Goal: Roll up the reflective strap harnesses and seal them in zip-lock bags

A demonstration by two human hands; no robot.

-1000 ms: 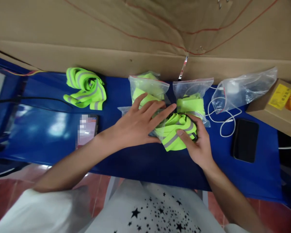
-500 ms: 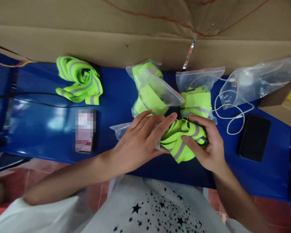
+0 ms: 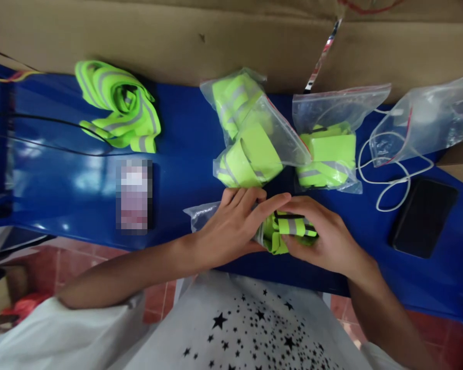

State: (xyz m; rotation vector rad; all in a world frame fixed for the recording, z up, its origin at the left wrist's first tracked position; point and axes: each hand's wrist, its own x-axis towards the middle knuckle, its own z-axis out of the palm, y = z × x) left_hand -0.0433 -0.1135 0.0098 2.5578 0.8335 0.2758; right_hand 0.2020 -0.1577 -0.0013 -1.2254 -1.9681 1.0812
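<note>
Between my hands is a folded neon-yellow reflective strap [image 3: 291, 226] with grey stripes and black parts. My left hand [image 3: 231, 223] is closed round a clear plastic bag [image 3: 203, 215], whose end sticks out to the left; the strap's left part is at the bag's mouth. Fingers and thumb of my right hand [image 3: 324, 234] grip the strap from the right. Just beyond lie two clear zip bags with yellow straps inside, one bag [image 3: 250, 136] at the middle and another bag [image 3: 327, 154] to its right.
A loose yellow strap [image 3: 121, 108] lies at the back left, above a blurred phone [image 3: 134, 198]. On the right are a white cable [image 3: 386, 182], a dark phone [image 3: 425, 218] and a clear bag [image 3: 428, 121]. Cardboard [image 3: 158, 41] borders the blue table [image 3: 181, 154] at the back.
The strap between my hands is more bunched, and less of it shows. My right hand has turned inward over it and sits closer to my left hand. The view has shifted slightly.
</note>
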